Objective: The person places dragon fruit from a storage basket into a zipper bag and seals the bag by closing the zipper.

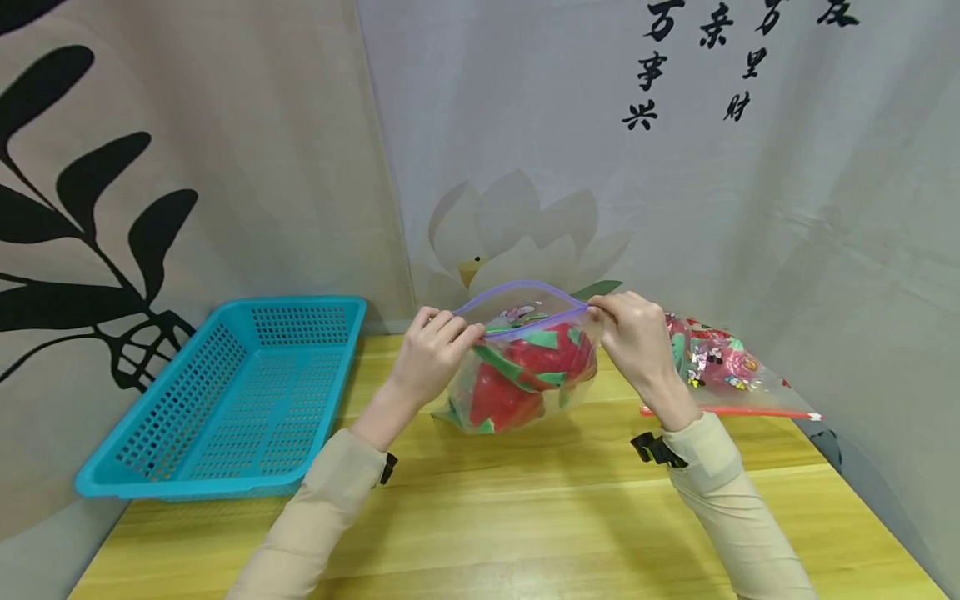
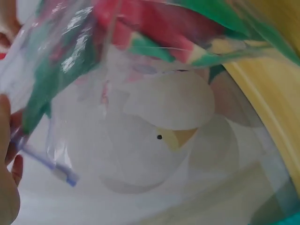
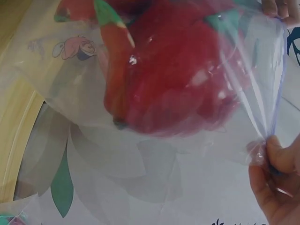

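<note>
A clear zip bag [image 1: 517, 321] with a purple seal stands near the back of the table, its mouth parted. Inside it are bulky red and green items [image 1: 504, 400], blurred by the plastic. My left hand [image 1: 438, 350] pinches the left end of the seal. At the opposite end, my right hand [image 1: 633, 337] grips the bag's edge between thumb and fingers. The right wrist view shows those fingers [image 3: 276, 159] closed on the purple strip. In the left wrist view, the free tip of the seal [image 2: 61, 173] sticks out past the left hand.
To the left lies a blue plastic basket [image 1: 255, 417]. Another clear bag [image 1: 720, 367] with a red seal and colourful prints lies right of my right hand. A printed curtain [image 1: 480, 150] hangs right behind the wooden table [image 1: 525, 517].
</note>
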{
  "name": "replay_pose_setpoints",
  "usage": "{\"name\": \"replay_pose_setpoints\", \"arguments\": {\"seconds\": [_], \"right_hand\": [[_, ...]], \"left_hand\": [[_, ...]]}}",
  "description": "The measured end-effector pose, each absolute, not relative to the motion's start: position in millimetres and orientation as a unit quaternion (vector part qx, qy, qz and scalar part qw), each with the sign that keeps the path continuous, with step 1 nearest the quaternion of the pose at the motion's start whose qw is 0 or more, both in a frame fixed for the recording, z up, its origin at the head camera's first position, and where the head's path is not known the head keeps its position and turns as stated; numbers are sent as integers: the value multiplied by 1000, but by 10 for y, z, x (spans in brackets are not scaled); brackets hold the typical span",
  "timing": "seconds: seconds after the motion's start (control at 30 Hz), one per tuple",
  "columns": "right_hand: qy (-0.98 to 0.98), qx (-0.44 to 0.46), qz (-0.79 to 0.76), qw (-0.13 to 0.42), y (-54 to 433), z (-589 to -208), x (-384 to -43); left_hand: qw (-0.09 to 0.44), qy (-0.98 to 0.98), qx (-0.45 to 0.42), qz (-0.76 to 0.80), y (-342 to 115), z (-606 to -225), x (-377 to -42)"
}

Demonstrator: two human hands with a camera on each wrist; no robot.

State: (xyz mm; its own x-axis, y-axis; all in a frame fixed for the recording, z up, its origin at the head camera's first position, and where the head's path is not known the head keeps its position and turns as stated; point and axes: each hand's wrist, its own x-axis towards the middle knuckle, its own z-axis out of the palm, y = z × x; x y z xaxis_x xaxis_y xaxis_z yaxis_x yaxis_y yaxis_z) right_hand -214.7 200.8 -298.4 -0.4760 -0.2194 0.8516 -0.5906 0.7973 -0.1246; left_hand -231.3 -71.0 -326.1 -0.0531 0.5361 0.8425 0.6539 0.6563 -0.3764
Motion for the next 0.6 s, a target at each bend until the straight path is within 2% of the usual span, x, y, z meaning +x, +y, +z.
{"name": "replay_pose_setpoints", "arguments": {"seconds": [0.13, 0.33, 0.53, 0.6], "right_hand": [[-838, 238, 205, 445, 2015, -3025, -2157], [-842, 235, 204, 440, 2061, -3115, -2190], [-841, 229, 207, 444, 2118, -3158, -2237], [-842, 230, 206, 442, 2129, -3165, -2248]], "left_hand": [[484, -778, -391, -84, -824, -3285, -2273], [396, -853, -311, -138, -1083, -3392, -2255], [273, -887, -317, -198, -1144, -3422, -2254], [252, -893, -316, -199, -1130, -3437, -2258]]}}
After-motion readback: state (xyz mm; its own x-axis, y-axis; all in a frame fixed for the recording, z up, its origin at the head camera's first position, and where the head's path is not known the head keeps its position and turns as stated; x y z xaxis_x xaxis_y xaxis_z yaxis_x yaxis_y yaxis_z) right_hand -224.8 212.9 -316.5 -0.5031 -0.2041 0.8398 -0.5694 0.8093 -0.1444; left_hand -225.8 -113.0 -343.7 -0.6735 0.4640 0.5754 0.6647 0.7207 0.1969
